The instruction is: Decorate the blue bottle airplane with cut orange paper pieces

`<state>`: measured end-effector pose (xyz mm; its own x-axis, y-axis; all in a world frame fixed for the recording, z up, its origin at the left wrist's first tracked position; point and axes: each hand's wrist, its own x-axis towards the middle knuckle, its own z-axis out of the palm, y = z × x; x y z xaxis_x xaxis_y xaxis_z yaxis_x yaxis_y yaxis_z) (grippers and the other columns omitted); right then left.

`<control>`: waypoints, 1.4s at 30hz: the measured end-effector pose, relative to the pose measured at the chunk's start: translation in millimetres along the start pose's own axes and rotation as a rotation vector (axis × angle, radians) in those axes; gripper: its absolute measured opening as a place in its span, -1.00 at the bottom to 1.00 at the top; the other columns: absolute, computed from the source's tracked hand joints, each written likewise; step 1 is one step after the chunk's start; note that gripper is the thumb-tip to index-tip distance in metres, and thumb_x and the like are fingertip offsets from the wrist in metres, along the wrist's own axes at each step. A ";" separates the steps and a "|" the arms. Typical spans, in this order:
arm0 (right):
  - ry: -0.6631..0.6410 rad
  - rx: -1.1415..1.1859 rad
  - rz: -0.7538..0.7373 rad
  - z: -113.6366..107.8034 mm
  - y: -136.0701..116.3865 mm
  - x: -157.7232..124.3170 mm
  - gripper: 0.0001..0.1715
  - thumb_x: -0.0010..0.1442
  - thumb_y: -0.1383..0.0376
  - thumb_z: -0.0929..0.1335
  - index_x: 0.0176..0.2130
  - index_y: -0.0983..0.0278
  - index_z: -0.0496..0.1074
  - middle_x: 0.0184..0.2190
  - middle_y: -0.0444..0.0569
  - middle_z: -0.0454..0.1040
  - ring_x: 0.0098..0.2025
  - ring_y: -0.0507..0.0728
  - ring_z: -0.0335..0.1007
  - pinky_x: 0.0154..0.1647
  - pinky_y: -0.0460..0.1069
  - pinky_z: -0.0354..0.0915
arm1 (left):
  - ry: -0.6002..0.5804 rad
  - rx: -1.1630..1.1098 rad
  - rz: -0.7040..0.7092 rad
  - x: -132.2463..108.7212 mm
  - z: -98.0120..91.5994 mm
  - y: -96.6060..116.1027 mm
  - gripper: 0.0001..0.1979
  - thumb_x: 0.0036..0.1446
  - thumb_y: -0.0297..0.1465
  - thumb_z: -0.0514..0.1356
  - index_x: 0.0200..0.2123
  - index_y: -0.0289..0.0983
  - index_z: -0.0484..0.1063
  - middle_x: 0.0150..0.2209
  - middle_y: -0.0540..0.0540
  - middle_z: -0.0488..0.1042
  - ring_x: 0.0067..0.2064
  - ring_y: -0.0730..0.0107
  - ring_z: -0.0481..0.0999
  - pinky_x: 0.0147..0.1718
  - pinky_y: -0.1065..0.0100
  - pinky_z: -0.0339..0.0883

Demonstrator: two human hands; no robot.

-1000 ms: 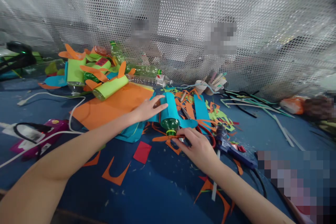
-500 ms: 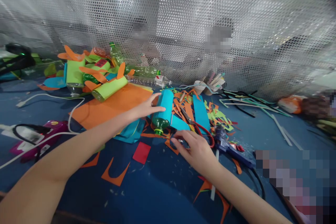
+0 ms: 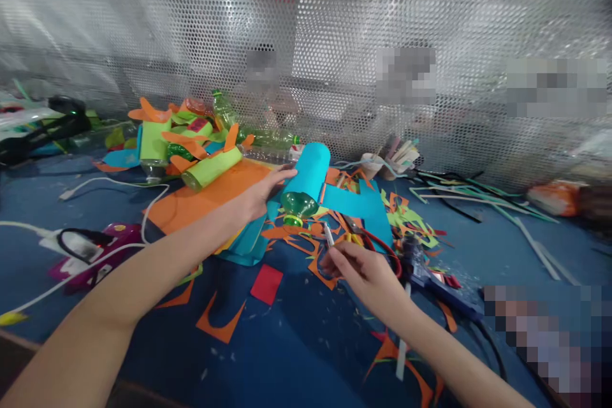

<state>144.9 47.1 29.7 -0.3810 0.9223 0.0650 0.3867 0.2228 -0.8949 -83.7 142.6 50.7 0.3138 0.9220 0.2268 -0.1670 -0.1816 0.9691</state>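
A green plastic bottle [image 3: 300,203] wrapped in blue paper [image 3: 312,169] is tilted, its yellow-green cap toward me. My left hand [image 3: 262,190] grips the wrapped bottle from its left side, with part of the fingers hidden behind it. Between the fingertips of my right hand [image 3: 361,268] is a white pen [image 3: 329,235], its tip pointing up near the cap. Just beyond that hand lie red-handled scissors [image 3: 382,247]. A flat blue paper strip [image 3: 348,199] extends right from beside the bottle.
Green-wrapped bottles [image 3: 213,169] with orange paper shapes stand and lie at the left. A glue gun [image 3: 442,290] is at the right. Orange scraps [image 3: 220,325], a red square [image 3: 266,284] and a purple power strip [image 3: 98,258] lie on the table. A perforated metal screen rises behind.
My left hand has lifted and tilted the wrapped bottle, showing the blue strip beside it. My right hand, whose fingers were apart, now holds the white pen. The view has shifted slightly.
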 end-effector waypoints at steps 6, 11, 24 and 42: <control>0.082 0.649 0.186 8.1 -7.1 2.1 -0.50 0.08 -0.07 0.32 -0.13 0.22 0.41 -0.17 0.03 0.49 -0.08 0.18 0.40 -0.06 0.12 0.33 | 0.050 -0.388 -0.200 -5.7 42.6 -2.3 -0.40 -0.03 -0.30 0.30 0.09 -0.12 0.22 -0.13 -0.09 0.47 -0.14 0.20 0.48 -0.21 0.26 0.40; 0.115 0.740 0.182 4.5 -13.9 1.0 -0.56 -0.05 -0.05 0.42 -0.36 0.25 0.39 -0.29 0.01 0.47 -0.13 0.17 0.39 -0.12 0.08 0.34 | -0.072 -0.259 -0.159 -12.1 41.6 -6.4 -0.41 0.03 -0.27 0.26 0.14 -0.09 0.17 -0.01 -0.10 0.41 -0.01 0.14 0.41 -0.10 0.18 0.32; 0.500 -0.314 -0.146 -20.6 -17.8 -1.5 -0.27 -0.03 0.02 0.43 0.04 0.24 0.18 -0.17 0.05 0.35 -0.38 0.09 0.35 -0.34 0.04 0.36 | -0.303 -0.462 -0.252 -19.2 55.9 1.3 -0.54 0.18 -0.18 0.08 0.12 -0.22 0.25 -0.02 -0.18 0.45 -0.01 0.11 0.43 -0.02 0.12 0.27; 0.328 -0.002 -0.043 -57.4 -4.5 11.9 -0.40 0.01 -0.05 0.38 -0.03 0.20 0.33 -0.11 0.05 0.42 -0.15 0.18 0.35 -0.15 0.08 0.32 | -0.067 -0.545 -0.521 -16.3 26.4 -24.2 -0.42 0.02 -0.19 0.24 0.09 -0.27 0.26 -0.26 -0.12 0.54 -0.24 0.11 0.53 -0.12 0.08 0.33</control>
<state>186.8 75.2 59.8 -0.1068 0.9645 0.2417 0.3780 0.2642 -0.8873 -60.1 123.0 26.1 0.5316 0.8165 -0.2251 -0.4145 0.4826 0.7715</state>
